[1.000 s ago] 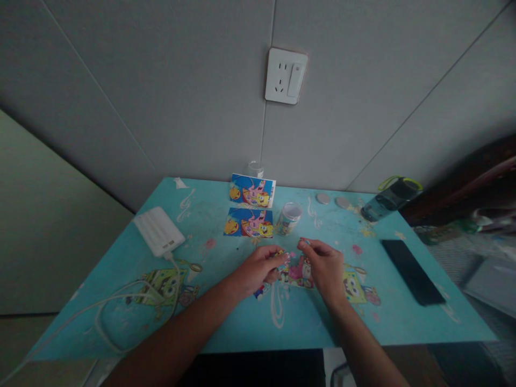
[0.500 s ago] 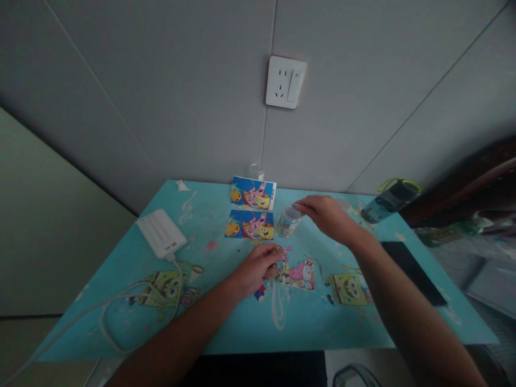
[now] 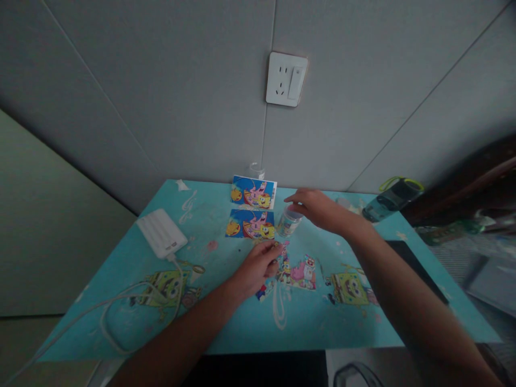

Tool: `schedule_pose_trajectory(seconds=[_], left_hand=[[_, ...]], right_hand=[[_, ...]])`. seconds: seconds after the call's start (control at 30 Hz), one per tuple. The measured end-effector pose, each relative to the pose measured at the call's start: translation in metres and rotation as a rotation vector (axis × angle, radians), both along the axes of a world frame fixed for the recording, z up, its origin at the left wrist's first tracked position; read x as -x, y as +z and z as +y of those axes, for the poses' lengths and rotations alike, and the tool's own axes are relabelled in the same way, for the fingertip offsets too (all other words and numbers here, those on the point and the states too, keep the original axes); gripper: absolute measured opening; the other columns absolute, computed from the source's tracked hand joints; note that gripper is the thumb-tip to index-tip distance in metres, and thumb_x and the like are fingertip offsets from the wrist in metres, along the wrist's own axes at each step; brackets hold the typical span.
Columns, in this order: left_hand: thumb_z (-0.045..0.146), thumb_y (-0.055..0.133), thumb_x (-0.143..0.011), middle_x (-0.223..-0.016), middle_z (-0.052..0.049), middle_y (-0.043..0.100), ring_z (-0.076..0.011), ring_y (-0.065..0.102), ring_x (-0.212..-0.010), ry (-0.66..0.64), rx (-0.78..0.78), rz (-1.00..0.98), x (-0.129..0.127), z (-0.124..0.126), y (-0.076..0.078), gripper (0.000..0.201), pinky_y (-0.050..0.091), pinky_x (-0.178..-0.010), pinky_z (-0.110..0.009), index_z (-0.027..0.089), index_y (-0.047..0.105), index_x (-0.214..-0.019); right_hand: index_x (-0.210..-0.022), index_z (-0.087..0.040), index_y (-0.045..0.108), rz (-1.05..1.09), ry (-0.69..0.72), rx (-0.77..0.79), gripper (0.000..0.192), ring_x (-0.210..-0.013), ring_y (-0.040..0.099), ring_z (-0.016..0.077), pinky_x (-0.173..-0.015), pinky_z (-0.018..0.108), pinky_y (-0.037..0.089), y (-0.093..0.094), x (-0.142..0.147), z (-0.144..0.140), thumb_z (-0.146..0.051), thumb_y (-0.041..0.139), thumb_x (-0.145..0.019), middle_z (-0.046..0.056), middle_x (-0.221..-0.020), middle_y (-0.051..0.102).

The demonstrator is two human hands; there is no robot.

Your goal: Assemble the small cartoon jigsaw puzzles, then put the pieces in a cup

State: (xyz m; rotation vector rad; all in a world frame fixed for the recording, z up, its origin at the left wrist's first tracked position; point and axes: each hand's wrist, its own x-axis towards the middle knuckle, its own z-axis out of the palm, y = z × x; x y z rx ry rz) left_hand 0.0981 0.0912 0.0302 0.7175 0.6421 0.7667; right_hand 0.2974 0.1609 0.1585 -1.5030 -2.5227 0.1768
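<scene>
My left hand (image 3: 258, 267) is curled with thumb and fingers pinched together at the left edge of a partly assembled cartoon jigsaw puzzle (image 3: 300, 273). What sits between its fingertips, if anything, is too small to make out. My right hand (image 3: 313, 207) hovers over the mouth of a small clear plastic jar (image 3: 288, 226), index finger stretched out past the rim and the other fingers bent down at it. The jar stands upright, with small coloured bits inside. Left of it lie two blue cartoon picture cards, one nearer (image 3: 250, 224) and one farther (image 3: 253, 192).
A white power bank (image 3: 162, 234) with a cable is on the left of the turquoise table (image 3: 226, 338). A second clear container (image 3: 257, 171) stands behind the cards. On the right are a dark water bottle (image 3: 391, 200) and a black flat object (image 3: 415, 269).
My right hand has shifted slightly left and up over the jar, and its index finger has straightened out. My left hand stays almost in place by the puzzle.
</scene>
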Motion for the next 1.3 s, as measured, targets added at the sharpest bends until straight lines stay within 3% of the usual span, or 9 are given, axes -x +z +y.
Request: schedule_pose_trajectory(seconds=[0.13, 0.27, 0.43, 0.63, 0.87, 1.07, 1.17, 1.23, 1.3], left_hand=[[0.043, 0.079, -0.080, -0.066, 0.009, 0.038, -0.0002, 0.021, -0.041, 0.033, -0.021, -0.017, -0.002, -0.001, 0.003, 0.035, 0.012, -0.039, -0.018, 0.018, 0.054, -0.083], [0.045, 0.076, -0.082, -0.066, 0.010, 0.036, -0.0010, 0.020, -0.042, 0.081, -0.055, -0.021, -0.003, -0.003, 0.005, 0.034, 0.013, -0.039, -0.018, 0.019, 0.055, -0.087], [0.047, 0.072, -0.087, -0.068, 0.008, 0.041, -0.0023, 0.023, -0.045, 0.120, -0.126, 0.026, -0.003, -0.006, 0.009, 0.031, 0.017, -0.041, -0.018, 0.021, 0.060, -0.098], [0.044, 0.073, -0.086, -0.064, 0.006, 0.047, -0.0036, 0.033, -0.047, 0.137, -0.210, 0.133, 0.002, -0.007, 0.010, 0.028, 0.021, -0.042, -0.018, 0.018, 0.066, -0.092], [0.050, 0.068, -0.089, -0.060, 0.008, 0.036, -0.0039, 0.029, -0.046, 0.171, -0.186, 0.107, -0.001, -0.007, 0.009, 0.036, 0.018, -0.043, -0.019, 0.016, 0.063, -0.081], [0.051, 0.071, -0.086, -0.054, 0.010, 0.030, -0.0028, 0.022, -0.041, 0.237, -0.092, 0.028, 0.003, -0.001, 0.009, 0.036, 0.011, -0.040, -0.019, 0.015, 0.064, -0.087], [0.049, 0.076, -0.082, -0.058, 0.009, 0.039, -0.0008, 0.022, -0.039, 0.299, -0.026, -0.024, 0.005, 0.005, 0.014, 0.036, 0.011, -0.039, -0.017, 0.016, 0.062, -0.088], [0.046, 0.079, -0.079, -0.065, 0.008, 0.048, 0.0009, 0.023, -0.039, 0.332, 0.025, -0.064, 0.005, 0.010, 0.020, 0.035, 0.012, -0.038, -0.016, 0.017, 0.059, -0.087], [0.041, 0.079, -0.077, -0.067, 0.009, 0.049, 0.0013, 0.023, -0.037, 0.328, 0.083, -0.103, 0.005, 0.017, 0.029, 0.034, 0.013, -0.037, -0.016, 0.018, 0.056, -0.085]], right_hand=[[-0.110, -0.020, 0.075, 0.080, -0.078, -0.086, 0.023, -0.092, 0.067, 0.0220, -0.084, 0.034, 0.049, -0.004, 0.006, -0.013, -0.026, 0.055, -0.099, 0.011, -0.103, 0.073], [-0.106, -0.021, 0.075, 0.328, -0.245, -0.168, 0.026, -0.083, 0.066, 0.0205, -0.078, 0.034, 0.049, -0.021, 0.017, -0.052, -0.033, 0.053, -0.100, 0.008, -0.097, 0.075], [-0.114, -0.021, 0.073, 0.695, -0.286, 0.218, 0.030, -0.073, 0.066, 0.0174, -0.067, 0.030, 0.051, -0.060, 0.035, -0.084, -0.039, 0.056, -0.097, 0.004, -0.090, 0.076], [-0.095, -0.016, 0.076, 1.058, -0.349, 0.465, 0.031, -0.065, 0.067, 0.0178, -0.065, 0.031, 0.055, -0.085, 0.036, -0.085, -0.045, 0.068, -0.087, 0.004, -0.073, 0.073], [-0.093, -0.017, 0.076, 1.052, -0.446, 0.361, 0.031, -0.063, 0.066, 0.0175, -0.062, 0.030, 0.053, -0.079, 0.040, -0.097, -0.046, 0.071, -0.084, 0.004, -0.072, 0.072], [-0.092, -0.017, 0.075, 1.051, -0.465, 0.343, 0.032, -0.061, 0.062, 0.0160, -0.061, 0.030, 0.051, -0.056, 0.030, -0.097, -0.047, 0.070, -0.085, 0.002, -0.066, 0.069], [-0.095, -0.019, 0.075, 0.937, -0.478, 0.094, 0.029, -0.063, 0.060, 0.0163, -0.063, 0.031, 0.050, -0.039, 0.015, -0.084, -0.046, 0.064, -0.090, 0.003, -0.072, 0.070], [-0.098, -0.022, 0.075, 0.765, -0.454, -0.114, 0.026, -0.069, 0.061, 0.0176, -0.067, 0.032, 0.049, -0.030, 0.007, -0.070, -0.043, 0.062, -0.093, 0.006, -0.084, 0.073], [-0.098, -0.022, 0.075, 0.580, -0.380, -0.229, 0.023, -0.074, 0.062, 0.0190, -0.073, 0.034, 0.049, -0.027, 0.003, -0.055, -0.039, 0.059, -0.095, 0.007, -0.091, 0.073]])
